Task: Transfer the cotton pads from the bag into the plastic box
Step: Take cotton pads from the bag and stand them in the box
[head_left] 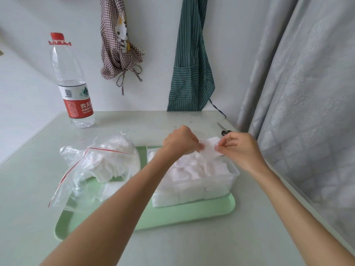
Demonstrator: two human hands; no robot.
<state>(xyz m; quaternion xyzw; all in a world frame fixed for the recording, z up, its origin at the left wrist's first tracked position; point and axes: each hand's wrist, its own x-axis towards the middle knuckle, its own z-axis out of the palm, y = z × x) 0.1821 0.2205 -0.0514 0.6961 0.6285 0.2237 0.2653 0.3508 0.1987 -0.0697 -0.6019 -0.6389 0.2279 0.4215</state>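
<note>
A clear plastic box (233, 176) stands on the right half of a green tray (172, 217), heaped with white cotton pads (192, 169). Above its far edge, my left hand (182, 141) and my right hand (240, 148) both pinch one stack of white cotton pads (209, 146), one hand at each side. A clear zip bag (92, 169) with a red seal line lies crumpled on the tray's left half, with more white cotton pads (109, 164) inside it.
A water bottle (75, 87) with a red cap stands at the back left of the pale table. Small scissors (223, 130) lie behind my right hand. Two aprons hang on the wall, and a grey curtain (307, 93) runs along the table's right edge.
</note>
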